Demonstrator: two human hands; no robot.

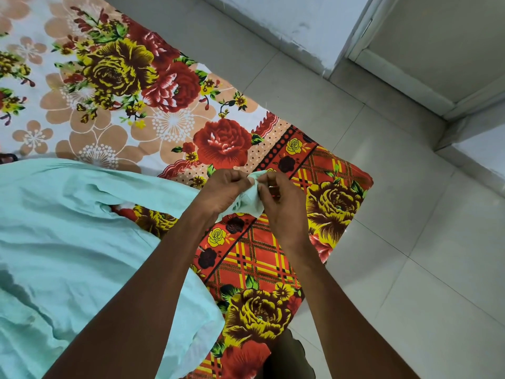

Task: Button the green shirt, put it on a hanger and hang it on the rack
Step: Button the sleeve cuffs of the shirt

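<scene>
I am looking down at a bed covered by a flowered sheet (pixel 175 110), and the green shirt (pixel 68 228) lies spread over its near left part, running off the left edge of my view. One narrow end of the shirt, probably a sleeve cuff, stretches toward the bed's right edge, close to the right corner. Both my hands meet there. My left hand (pixel 224 192) pinches the cloth from the left with its fingers closed on it, and my right hand (pixel 284 206) pinches the same bit of cloth from the right, fingertips pressed together on the fabric. The two hands almost touch, with a small fold of green bunched between them and lifted slightly off the sheet. I cannot make out a button or buttonhole in the fold. Grey floor tiles (pixel 410 242) lie beyond the bed's right edge.
</scene>
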